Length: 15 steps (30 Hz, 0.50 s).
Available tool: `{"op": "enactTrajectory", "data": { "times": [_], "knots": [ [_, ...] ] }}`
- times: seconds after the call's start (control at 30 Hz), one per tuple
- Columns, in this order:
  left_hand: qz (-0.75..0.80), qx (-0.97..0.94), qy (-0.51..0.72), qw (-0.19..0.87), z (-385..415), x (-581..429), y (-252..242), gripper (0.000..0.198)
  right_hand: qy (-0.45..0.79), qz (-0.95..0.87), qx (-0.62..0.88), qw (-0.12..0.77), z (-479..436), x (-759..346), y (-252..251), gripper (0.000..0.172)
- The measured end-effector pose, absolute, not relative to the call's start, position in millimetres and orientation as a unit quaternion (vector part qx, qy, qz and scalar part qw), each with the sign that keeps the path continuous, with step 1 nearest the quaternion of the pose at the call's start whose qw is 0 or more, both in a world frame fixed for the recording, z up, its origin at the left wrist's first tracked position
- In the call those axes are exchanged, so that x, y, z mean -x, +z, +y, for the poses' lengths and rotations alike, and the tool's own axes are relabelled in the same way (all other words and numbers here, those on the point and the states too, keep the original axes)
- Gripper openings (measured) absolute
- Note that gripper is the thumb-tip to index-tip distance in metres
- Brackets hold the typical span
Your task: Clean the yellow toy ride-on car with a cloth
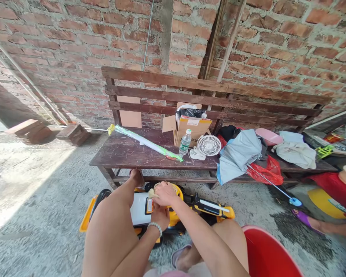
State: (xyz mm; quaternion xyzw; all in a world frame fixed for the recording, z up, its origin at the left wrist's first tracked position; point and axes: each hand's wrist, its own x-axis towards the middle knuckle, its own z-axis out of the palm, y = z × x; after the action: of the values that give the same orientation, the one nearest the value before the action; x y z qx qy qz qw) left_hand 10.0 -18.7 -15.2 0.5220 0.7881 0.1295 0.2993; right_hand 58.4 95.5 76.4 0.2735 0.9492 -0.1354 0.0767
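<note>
A yellow and white toy ride-on vehicle [140,209] lies on the concrete floor between my knees. My right hand [165,193] is closed on a pale cloth [152,193], pressing it against the toy's top. Just below, my left hand [160,216], with a bead bracelet on the wrist, rests closed against the toy's yellow body. A black and yellow part [210,207] of the toy sticks out to the right. My left foot rests by the bench's lower rail.
A dark wooden bench [123,154] stands ahead against a brick wall, holding a long wrapped tube [148,143], cardboard box [190,129], water bottle [185,142], small white fan [208,145], grey umbrella [239,154] and clothes. A red basin [269,256] sits at my right. Another person's foot [308,221] shows far right.
</note>
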Motion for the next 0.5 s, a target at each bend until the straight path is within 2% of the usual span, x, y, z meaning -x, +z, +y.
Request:
{"op": "enactTrajectory", "data": {
  "times": [0.17,0.37,0.5],
  "knots": [
    [0.794,-0.502,0.14,0.314,-18,-11,-1,0.091,-0.133,0.92,-0.361,0.078,115,-80,76,0.027],
    [0.784,-0.494,0.207,0.314,-21,-9,-12,0.089,-0.131,0.856,-0.497,0.055,98,-118,82,0.031],
    [0.764,-0.445,0.314,0.345,-16,-8,-12,0.084,-0.131,0.815,-0.56,0.072,63,-140,79,0.034]
  ]
}}
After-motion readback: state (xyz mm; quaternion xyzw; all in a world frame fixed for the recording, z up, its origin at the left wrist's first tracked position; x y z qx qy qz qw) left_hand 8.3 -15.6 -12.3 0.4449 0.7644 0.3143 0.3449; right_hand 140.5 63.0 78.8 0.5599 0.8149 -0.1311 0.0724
